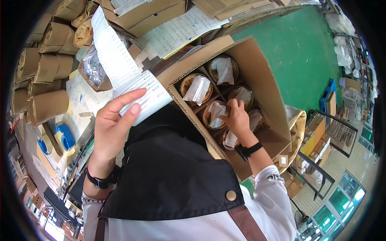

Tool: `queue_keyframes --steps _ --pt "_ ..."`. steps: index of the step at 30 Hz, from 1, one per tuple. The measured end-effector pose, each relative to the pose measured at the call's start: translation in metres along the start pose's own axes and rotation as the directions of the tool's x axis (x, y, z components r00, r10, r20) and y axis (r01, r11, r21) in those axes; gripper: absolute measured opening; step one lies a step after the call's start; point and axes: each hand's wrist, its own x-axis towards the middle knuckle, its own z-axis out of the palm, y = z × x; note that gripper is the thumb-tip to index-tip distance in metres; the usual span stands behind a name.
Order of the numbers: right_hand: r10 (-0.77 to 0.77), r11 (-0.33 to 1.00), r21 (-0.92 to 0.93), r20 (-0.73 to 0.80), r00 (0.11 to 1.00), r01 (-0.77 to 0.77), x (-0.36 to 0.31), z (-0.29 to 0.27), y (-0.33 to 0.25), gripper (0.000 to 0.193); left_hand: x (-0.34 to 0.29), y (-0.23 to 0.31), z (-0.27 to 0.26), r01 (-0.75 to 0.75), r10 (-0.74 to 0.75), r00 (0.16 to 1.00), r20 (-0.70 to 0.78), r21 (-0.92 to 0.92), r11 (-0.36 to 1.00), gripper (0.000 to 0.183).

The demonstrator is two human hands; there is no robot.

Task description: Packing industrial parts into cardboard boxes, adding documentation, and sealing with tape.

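My left hand (117,122) pinches a long strip of white printed labels (149,100) between thumb and fingers. The strip curls over at the hand, and its far length runs up and away over the worktable. On the right, my right hand (237,118) reaches down into an open cardboard carton (274,96). Its thumb and forefinger are apart, touching or just above a round brown-paper bundle (216,115) topped with whitish translucent wrapping. Several similar bundles stand upright in the carton, among them one at the near-left wall (197,89). My right hand partly covers the nearer ones.
Brown-paper packages (49,106) are stacked on the table at the left. Nearer sit blue tape dispensers (65,136). A small box of clear plastic bags (93,66) stands behind the label strip. Beyond the carton lie green floor (297,44) and a black-framed cart (321,152).
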Motion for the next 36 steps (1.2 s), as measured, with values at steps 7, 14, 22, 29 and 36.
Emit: queue_keyframes --steps 7,14,22,29,36 --pt "-0.136 0.88 0.452 -0.063 0.989 0.15 0.014 -0.028 -0.045 0.039 0.007 0.004 0.028 -0.03 0.039 0.999 0.024 -0.295 0.955 0.069" --pt "-0.527 0.266 0.954 0.027 0.849 0.135 0.009 -0.1 -0.149 0.051 -0.014 0.012 0.025 -0.077 0.09 0.988 0.129 -0.101 0.992 0.058" --pt "-0.569 0.403 0.698 -0.315 0.759 0.592 0.009 -0.095 -0.154 0.019 -0.017 0.016 0.004 -0.163 0.102 0.945 0.31 0.177 0.971 0.052" --pt "-0.385 0.245 0.949 -0.09 0.919 0.196 -0.002 -0.09 -0.123 0.013 -0.021 0.001 0.007 -0.019 -0.002 0.993 0.122 0.169 0.985 0.062" --pt "0.184 0.884 0.431 0.031 0.983 -0.179 0.033 -0.021 0.104 0.019 -0.01 -0.002 0.007 -0.07 0.067 0.997 -0.025 -0.11 0.991 0.054"
